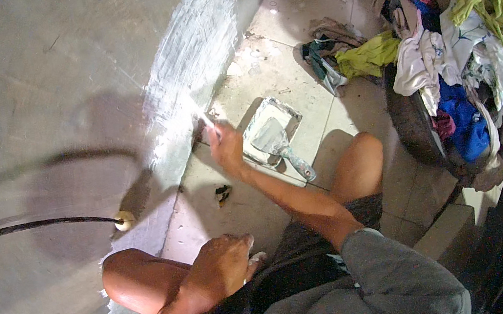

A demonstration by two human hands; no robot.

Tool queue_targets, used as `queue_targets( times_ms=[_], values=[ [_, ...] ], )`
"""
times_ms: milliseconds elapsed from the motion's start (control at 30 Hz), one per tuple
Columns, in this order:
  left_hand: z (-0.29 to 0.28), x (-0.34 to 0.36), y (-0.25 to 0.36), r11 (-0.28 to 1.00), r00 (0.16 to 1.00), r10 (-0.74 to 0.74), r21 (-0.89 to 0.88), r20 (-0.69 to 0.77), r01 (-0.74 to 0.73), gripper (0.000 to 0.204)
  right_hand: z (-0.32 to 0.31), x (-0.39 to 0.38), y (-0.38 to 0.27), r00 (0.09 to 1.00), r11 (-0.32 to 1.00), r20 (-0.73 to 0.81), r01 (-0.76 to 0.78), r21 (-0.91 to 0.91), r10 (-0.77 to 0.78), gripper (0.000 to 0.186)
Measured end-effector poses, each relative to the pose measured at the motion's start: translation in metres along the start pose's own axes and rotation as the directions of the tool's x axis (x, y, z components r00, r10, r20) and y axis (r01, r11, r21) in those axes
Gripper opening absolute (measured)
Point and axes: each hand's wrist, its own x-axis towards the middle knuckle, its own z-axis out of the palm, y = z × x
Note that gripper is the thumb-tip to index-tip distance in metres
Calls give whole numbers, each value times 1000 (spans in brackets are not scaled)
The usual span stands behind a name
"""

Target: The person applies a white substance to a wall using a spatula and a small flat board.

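Observation:
My right hand point(226, 148) is closed around a slim, pale-handled tool point(206, 119). Its far end meets the wall at the lower part of a white, streaky coated patch point(193, 47); glare hides what kind of tool it is. Just right of that hand, a shallow tray point(258, 154) of white paste lies on the floor. A putty knife point(280, 143) rests across it, blade in the paste and handle over the near rim. My left hand point(226, 261) lies across my lap near the bent left knee, holding nothing, with whitish fingertips and thumb apart.
A black cable point(37, 226) runs along the wall to a round cream fitting point(124, 221). At right, a dark tub point(410, 120) overflows with clothes point(440, 52); some cloth point(368, 56) spills onto the tiles. A small dark scrap point(223, 193) lies before me.

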Motion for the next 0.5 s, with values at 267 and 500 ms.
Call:
queue_targets(
  times_ms=[267,500],
  values=[
    [-2,1,1,1000,999,-16,8,31,16,30,-24,1,-11,997,997,-29,67,-33,-68,14],
    [-3,1,3,1000,1000,-1,-8,5,1,31,-60,109,-41,915,986,-368,168,-22,-164,16]
  ],
)
